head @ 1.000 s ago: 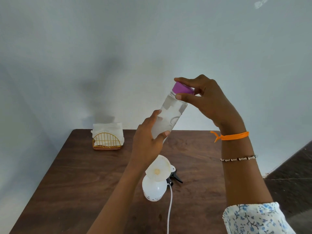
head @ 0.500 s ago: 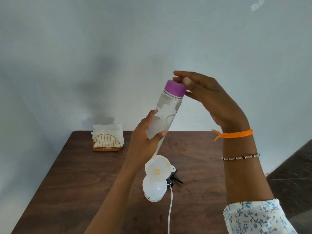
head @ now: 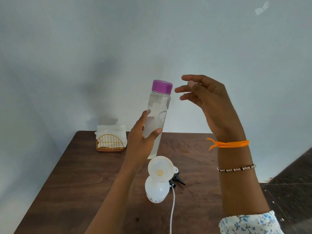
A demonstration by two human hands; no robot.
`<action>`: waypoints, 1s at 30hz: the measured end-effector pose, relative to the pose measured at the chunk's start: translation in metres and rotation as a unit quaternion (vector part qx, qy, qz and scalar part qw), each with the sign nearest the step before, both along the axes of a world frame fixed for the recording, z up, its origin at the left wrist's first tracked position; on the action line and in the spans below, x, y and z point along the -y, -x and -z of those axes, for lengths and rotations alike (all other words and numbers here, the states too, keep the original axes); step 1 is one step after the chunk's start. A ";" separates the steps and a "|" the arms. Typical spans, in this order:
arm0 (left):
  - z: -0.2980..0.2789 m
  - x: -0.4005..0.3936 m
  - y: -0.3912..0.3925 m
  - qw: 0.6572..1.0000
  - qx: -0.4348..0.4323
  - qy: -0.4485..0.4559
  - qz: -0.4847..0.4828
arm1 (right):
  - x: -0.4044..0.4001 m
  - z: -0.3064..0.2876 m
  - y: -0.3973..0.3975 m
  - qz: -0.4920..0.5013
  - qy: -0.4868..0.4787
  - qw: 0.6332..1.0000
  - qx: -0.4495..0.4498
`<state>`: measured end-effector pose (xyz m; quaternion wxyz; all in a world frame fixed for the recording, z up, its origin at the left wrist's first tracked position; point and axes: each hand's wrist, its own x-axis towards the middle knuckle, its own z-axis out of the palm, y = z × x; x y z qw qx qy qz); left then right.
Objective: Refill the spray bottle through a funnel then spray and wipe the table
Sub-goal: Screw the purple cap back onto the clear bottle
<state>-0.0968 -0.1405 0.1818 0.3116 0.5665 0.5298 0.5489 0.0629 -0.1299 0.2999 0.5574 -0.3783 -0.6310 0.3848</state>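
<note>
My left hand (head: 141,141) grips the lower half of a clear water bottle (head: 157,114) and holds it nearly upright above the table. Its purple cap (head: 162,86) is on. My right hand (head: 207,100) hovers just to the right of the cap with fingers spread, not touching it. Below stands the white spray bottle (head: 157,190) with a cream funnel (head: 160,168) in its neck. Behind it on the table lies the black and white spray head (head: 176,179), its white tube (head: 172,210) running toward me.
A dark wooden table (head: 84,183) stands against a pale wall. At its back left sits a gold wire holder (head: 110,143) with white napkins (head: 111,130). Dark floor shows beyond the table's right edge.
My right hand has let go of the purple cap and moved off to the right, fingers opening. The water bottle has swung from tilted to nearly upright.
</note>
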 end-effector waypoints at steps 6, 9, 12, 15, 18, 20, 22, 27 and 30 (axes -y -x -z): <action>-0.008 0.006 -0.003 0.996 0.014 -0.011 0.083 | -0.015 0.007 0.008 -0.089 0.057 0.994 -0.006; -0.012 0.009 0.000 0.985 0.031 -0.011 0.171 | -0.019 0.006 0.007 -0.203 0.050 0.977 -0.052; -0.015 0.011 0.003 0.973 0.030 -0.008 0.231 | -0.017 0.002 0.008 -0.259 0.016 0.965 -0.021; -0.016 0.010 0.003 0.973 0.031 -0.009 0.230 | -0.015 0.001 0.012 -0.238 0.007 0.971 -0.017; -0.013 0.008 -0.002 0.978 0.019 -0.007 0.206 | -0.013 0.002 0.020 -0.146 -0.002 0.989 -0.008; -0.010 0.007 -0.008 0.984 0.013 -0.011 0.180 | -0.011 0.002 0.024 -0.103 -0.007 0.995 0.002; -0.008 0.006 -0.015 0.988 0.026 -0.017 0.154 | -0.008 0.002 0.028 -0.068 -0.013 0.997 0.016; -0.010 0.003 -0.020 0.993 -0.013 -0.034 0.110 | -0.003 0.003 0.037 0.006 -0.027 1.000 0.010; -0.011 0.003 -0.020 0.993 -0.049 -0.047 0.100 | -0.004 0.006 0.041 0.052 -0.036 0.998 0.004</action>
